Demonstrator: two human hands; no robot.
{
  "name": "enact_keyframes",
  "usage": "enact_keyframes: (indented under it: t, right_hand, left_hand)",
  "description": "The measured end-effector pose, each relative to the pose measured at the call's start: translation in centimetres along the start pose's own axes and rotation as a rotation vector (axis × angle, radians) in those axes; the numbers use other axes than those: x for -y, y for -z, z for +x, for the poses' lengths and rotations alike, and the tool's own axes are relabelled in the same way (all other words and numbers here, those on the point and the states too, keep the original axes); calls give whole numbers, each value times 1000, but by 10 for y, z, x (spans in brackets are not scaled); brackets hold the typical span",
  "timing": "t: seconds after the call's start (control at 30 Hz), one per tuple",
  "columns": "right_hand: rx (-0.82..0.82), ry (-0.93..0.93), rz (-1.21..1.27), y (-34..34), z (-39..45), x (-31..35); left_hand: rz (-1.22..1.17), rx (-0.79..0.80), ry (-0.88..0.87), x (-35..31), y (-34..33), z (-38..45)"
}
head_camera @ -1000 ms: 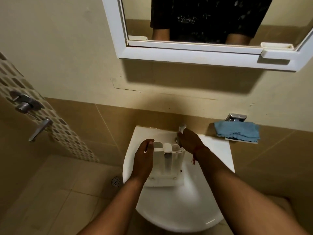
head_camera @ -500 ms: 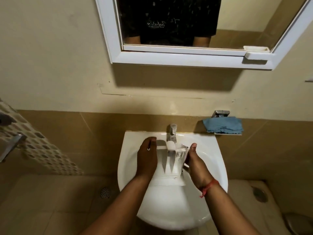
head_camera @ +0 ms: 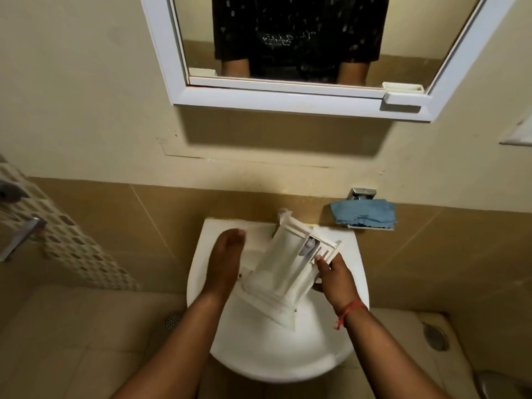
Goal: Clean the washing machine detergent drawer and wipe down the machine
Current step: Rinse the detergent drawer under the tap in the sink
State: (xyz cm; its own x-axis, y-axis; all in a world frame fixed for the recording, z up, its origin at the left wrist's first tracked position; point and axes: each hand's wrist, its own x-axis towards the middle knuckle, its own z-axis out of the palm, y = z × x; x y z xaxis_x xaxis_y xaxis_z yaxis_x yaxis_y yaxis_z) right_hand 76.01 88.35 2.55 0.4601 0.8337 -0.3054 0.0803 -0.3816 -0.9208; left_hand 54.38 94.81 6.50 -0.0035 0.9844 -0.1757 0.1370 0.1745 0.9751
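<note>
Tilting over the white wash basin [head_camera: 201, 283], the detergent drawer [head_camera: 283, 272] is held above the bowl, its far end angled up and to the right toward the back rim, its front panel low toward the middle of the basin; a grey insert shows in one of its compartments near the upper right. The right hand [head_camera: 335, 279] grips the drawer's right edge, fingers curled round the ribbed side, a red thread tied at the wrist; the left hand [head_camera: 226, 262] lies against the drawer's left side, its fingers blurred — whether they curl round the edge or merely rest there I cannot tell. A folded blue cloth [head_camera: 364, 216] sits on a small wall shelf just right of the basin, under a metal bracket; above hangs a white-framed mirror [head_camera: 276, 100], reflecting a dark patterned shirt and two forearms. A floor drain [head_camera: 173, 320] lies left of the basin — beige tiles all round.
</note>
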Motion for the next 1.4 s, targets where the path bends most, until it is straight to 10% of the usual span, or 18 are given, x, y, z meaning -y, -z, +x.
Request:
enact_keyframes:
  t: [0.13, 0.27, 0.5, 0.73, 0.9, 1.13, 1.4]
  right_hand:
    - [78, -125, 303, 7, -5, -4]
    - [132, -263, 630, 6, -12, -12]
    - [206, -636, 933, 1, -11, -37]
    - [403, -791, 669, -1, -25, -41]
    - [443, -525, 197, 22, -33, -13]
    - [224, 31, 326, 37, -1, 49]
    - [324, 106, 285, 24, -12, 58]
  left_hand:
    - [-16, -284, 216, 31, 1, -18]
    - [-75, -132, 438, 58, -11, -39]
    - [137, -212, 288, 35, -32, -58]
    - [233, -288, 128, -6, -44, -62]
    - [640, -211, -111, -21, -51, -65]
    - [944, 17, -482, -33, -50, -71]
    - [1096, 155, -845, -33, -45, -64]
